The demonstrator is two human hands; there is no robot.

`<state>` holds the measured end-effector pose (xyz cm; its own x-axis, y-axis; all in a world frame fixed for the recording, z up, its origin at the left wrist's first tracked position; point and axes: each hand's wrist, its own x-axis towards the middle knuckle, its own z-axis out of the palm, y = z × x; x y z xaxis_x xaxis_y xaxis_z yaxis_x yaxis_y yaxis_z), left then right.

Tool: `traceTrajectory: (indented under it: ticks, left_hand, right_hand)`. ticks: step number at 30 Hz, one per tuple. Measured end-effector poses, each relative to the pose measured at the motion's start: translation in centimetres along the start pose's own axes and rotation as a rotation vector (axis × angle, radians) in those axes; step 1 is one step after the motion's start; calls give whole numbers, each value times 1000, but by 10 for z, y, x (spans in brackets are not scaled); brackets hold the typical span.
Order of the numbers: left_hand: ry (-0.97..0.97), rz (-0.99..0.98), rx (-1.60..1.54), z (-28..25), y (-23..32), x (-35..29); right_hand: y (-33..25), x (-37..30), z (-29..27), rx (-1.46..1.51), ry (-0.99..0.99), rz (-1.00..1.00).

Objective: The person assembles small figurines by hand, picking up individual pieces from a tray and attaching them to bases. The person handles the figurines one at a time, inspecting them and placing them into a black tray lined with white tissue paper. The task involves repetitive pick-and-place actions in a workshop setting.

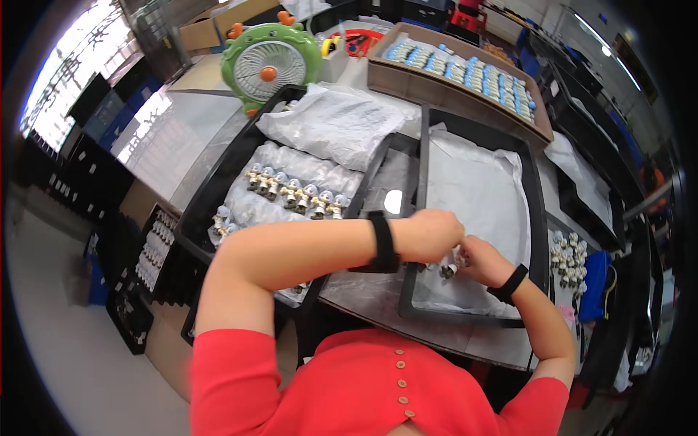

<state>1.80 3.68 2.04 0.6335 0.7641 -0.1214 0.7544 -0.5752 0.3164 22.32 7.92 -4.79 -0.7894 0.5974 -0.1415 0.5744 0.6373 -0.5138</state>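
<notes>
Over the near left part of a paper-lined black tray [536, 211], my two hands meet. My left hand [430, 234] is closed with its fingers curled down, and its back hides whatever they hold. Close against it, my right hand [486, 260] is pinched on a small figurine, mostly covered by the fingers. Just beneath them, a small white-and-dark figurine [448, 271] shows on the white paper [472, 182]. Left of this tray, another black tray [211, 190] holds a row of small figurines [297, 193] with pale blue tops on plastic wrapping. My left forearm crosses over that tray's near part.
A narrow black tray [371, 174] sits between the two larger ones. Behind stand a green animal-shaped fan [269, 69] and a brown tray [392, 80] of blue-and-cream pieces. To the right lie a pile of figurines [569, 258] and a blue pouch [596, 285]. Stacked black trays [582, 109] line the right.
</notes>
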Motion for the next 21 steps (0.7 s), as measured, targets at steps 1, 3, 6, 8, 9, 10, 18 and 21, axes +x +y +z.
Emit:
traceTrajectory:
  ticks: [1,3,6,8,9,10,18,21]
  left_hand:
    - [-52,29,89,8,3,15]
    - [-139,47,300,17,17,37]
    - [-511,2,268,33,25,81]
    - [-577,-26,262,37,22,79]
    - [-585,-49,257,41,20,78]
    - [-604,-52,253,42,22,79]
    - [-587,-6,195,21,30,75]
    - [-279,-6,70,7,20,41]
  right_hand:
    - [8,-3,3,-16,36,-12]
    - [15,-8,2,-98,53,-2]
    - [7,-17,-6,-100,4,103]
    - [0,-10,-7,-119,-12,53]
    - [4,-4,-4,-108,-28,31]
    - [12,-3,0,-95,-38,29]
    - [11,-7,-3,-58,-25,34]
    - [11,0,-4,-43,13,-76]
